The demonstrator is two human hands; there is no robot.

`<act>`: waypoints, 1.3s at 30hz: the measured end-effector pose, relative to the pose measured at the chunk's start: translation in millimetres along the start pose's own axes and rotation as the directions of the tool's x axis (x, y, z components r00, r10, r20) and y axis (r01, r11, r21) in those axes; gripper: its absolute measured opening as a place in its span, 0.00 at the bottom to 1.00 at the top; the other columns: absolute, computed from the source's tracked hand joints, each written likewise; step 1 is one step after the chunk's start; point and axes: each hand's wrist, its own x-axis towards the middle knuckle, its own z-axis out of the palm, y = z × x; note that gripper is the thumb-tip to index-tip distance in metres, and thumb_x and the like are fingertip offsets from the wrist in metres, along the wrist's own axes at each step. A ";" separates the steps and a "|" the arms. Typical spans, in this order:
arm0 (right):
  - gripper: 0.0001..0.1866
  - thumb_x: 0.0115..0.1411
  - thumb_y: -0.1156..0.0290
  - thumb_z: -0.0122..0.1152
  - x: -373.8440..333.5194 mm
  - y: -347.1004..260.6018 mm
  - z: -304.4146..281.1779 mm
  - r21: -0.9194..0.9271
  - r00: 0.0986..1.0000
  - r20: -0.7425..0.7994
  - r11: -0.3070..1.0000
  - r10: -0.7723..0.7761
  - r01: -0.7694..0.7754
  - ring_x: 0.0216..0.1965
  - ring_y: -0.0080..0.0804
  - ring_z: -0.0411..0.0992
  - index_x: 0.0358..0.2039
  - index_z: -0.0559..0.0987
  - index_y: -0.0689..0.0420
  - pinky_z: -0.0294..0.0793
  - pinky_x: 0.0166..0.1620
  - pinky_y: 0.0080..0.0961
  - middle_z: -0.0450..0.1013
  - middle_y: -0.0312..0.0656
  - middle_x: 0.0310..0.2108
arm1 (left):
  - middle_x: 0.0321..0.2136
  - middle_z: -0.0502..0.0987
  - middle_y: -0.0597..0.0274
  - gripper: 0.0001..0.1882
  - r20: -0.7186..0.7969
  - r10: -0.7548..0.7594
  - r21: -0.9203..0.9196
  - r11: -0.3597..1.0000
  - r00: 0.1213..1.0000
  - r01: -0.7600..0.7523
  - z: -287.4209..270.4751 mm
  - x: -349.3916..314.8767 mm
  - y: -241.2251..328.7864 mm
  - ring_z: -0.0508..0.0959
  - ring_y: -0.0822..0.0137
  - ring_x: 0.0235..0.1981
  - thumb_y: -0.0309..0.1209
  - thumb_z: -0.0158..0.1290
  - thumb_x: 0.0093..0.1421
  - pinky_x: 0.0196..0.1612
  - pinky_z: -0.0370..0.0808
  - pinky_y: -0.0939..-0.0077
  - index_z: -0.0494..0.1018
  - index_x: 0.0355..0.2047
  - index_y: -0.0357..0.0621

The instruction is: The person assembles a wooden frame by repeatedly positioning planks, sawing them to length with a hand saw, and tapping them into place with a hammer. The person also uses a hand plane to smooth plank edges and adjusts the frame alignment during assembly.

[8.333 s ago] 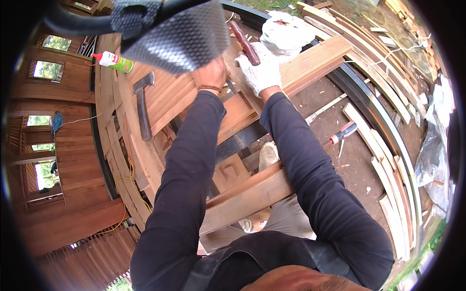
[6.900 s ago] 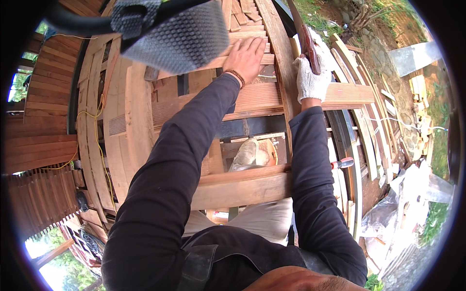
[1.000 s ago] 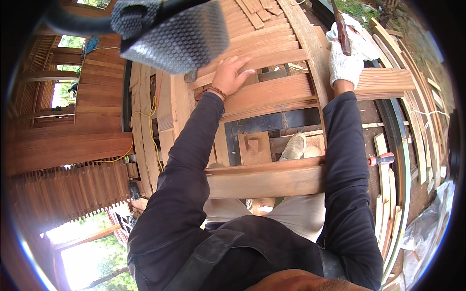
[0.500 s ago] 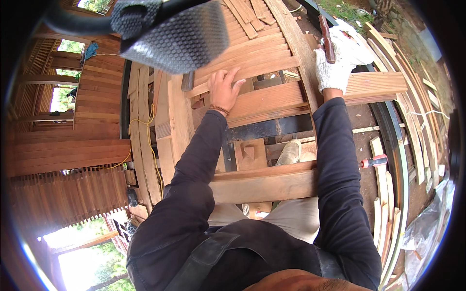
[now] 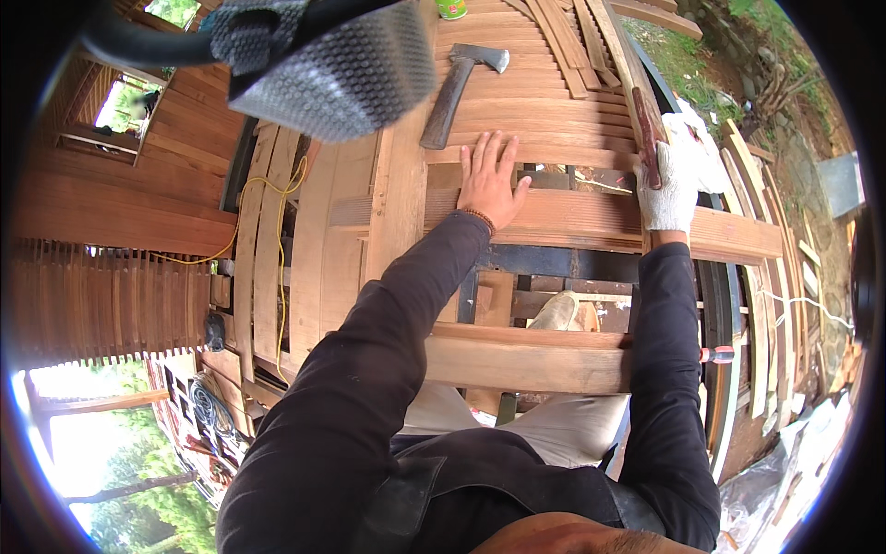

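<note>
Going off the hatchet [image 5: 447, 103] as the landmark: it's lying flat on a row of wooden slats [image 5: 531, 117], handle pointing to the near side. The bare left hand [image 5: 494, 189] is just to the near side of the hatchet and a bit right, fingers spread and relaxed over the last slat's edge, not gripping anything. Well off to the hatchet's right, the right hand [image 5: 669, 189], in a white knit glove [image 5: 675, 209], has its fingers wrapped round a reddish-brown handle [image 5: 648, 138] that sticks out past the glove; can't really make out the tool's far end. There's a white plastic bag [image 5: 699, 155] even further right of the hatchet. A grooved beam [image 5: 577, 214] runs across on the hatchet's near side, with some thin loose strips [image 5: 556, 42] to its right, a yellow cord [image 5: 281, 231] to its left, and a green container [image 5: 451, 8] beyond it.
</note>
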 end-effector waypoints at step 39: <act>0.10 0.55 0.76 0.65 55.6 -226.0 89.2 0.699 0.694 0.715 0.063 -0.089 -0.712 0.26 0.27 0.74 0.37 0.76 0.64 0.74 0.32 0.26 0.75 0.39 0.25 | 0.71 0.59 0.45 0.35 0.254 -0.030 -0.016 0.999 0.967 0.035 16.1 -3.4 -24.0 0.46 0.42 0.78 0.47 0.53 0.65 0.76 0.33 0.29 0.65 0.71 0.51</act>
